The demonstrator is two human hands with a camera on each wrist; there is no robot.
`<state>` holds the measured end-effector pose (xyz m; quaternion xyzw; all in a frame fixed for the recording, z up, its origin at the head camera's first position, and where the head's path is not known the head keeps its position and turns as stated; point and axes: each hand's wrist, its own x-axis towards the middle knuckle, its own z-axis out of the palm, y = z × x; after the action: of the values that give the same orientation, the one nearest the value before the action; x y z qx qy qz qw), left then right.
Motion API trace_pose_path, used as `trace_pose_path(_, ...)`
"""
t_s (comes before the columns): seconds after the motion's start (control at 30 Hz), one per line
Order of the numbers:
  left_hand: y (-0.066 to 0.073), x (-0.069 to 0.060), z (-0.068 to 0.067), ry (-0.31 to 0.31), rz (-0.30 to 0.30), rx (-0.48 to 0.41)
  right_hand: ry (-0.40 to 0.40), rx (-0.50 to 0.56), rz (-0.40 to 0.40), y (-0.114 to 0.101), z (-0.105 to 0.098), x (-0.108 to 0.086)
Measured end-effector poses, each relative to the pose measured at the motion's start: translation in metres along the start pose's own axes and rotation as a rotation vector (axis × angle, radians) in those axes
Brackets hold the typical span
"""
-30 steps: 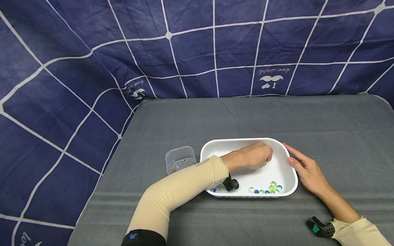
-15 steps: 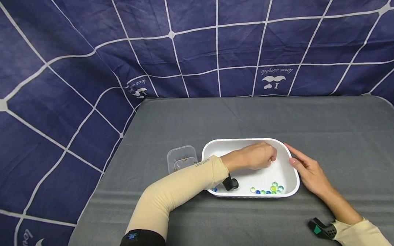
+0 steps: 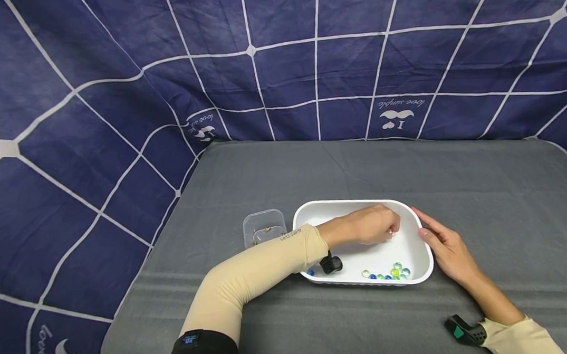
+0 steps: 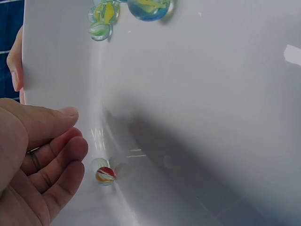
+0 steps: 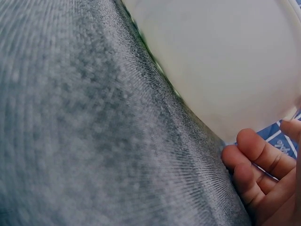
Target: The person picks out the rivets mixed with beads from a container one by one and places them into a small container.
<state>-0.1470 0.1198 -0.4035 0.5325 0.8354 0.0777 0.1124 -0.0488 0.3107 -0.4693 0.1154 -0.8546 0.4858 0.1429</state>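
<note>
My left hand (image 3: 369,224) is inside a white tub (image 3: 308,204), over its right part. In the left wrist view its fingers are bent below the thumb (image 4: 56,121), and nothing shows between the visible fingertips. A red and white swirled marble (image 4: 105,175) lies just beside those fingertips, near the tub's wall, apart from them. My right hand (image 3: 451,253) rests against the outside of the tub's right end, index finger extended and thumb at the rim. Its lower fingers (image 5: 251,143) are bent by the outer wall. Several green, yellow and blue marbles (image 3: 395,271) lie along the near side.
Left of the tub, partly behind my left sleeve, stands a clear plastic box (image 3: 264,226) with small gold-coloured parts. A blue marble (image 3: 310,272) lies in the tub's near left corner. Grey cloth (image 3: 353,322) covers the table, and a blue checked curtain (image 3: 288,71) hangs behind.
The whole head view has shifted slightly, carrying the tub a little to the right in it. My left hand has edged right within the tub. The right hand stays against the tub.
</note>
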Motion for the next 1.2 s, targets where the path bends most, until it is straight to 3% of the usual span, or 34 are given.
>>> trace_pose_path(0.67,0.003,-0.011,-0.013,0.033,-0.010,-0.023,-0.003,0.008,-0.003,0.001,0.000,-0.001)
trace_pose_path(1.2,0.002,-0.029,-0.017,0.079,-0.023,-0.034,-0.005,0.008,-0.004,0.001,-0.001,-0.001)
